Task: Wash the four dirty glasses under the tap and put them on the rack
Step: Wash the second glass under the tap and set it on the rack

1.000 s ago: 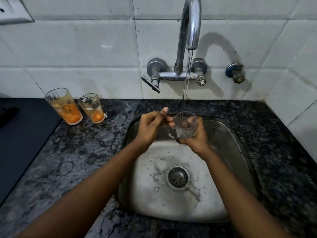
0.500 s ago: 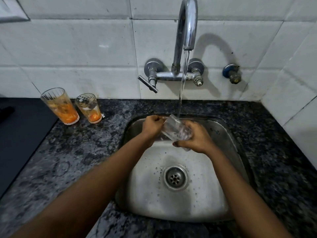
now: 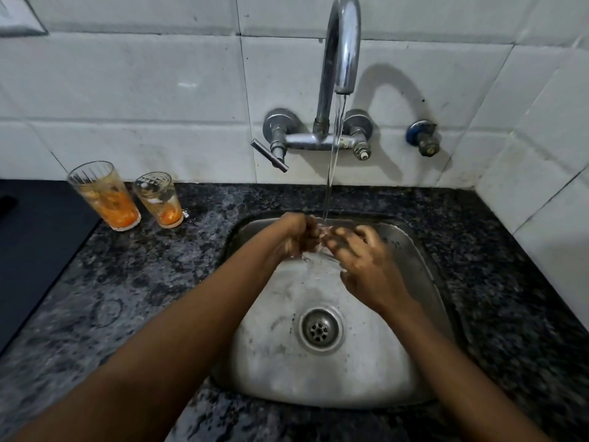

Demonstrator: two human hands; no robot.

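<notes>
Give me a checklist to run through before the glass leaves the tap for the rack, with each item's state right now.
1. Water running from the tap: ok, the stream lands at the hands.
2. Glass held: ok, between left hand and right hand.
3. Glass rinsed clean: cannot tell, blurred and mostly covered.
4. Rack within reach: cannot tell, none in view.
5. All glasses washed: not ok, tall glass and short glass on the counter hold orange residue.
</notes>
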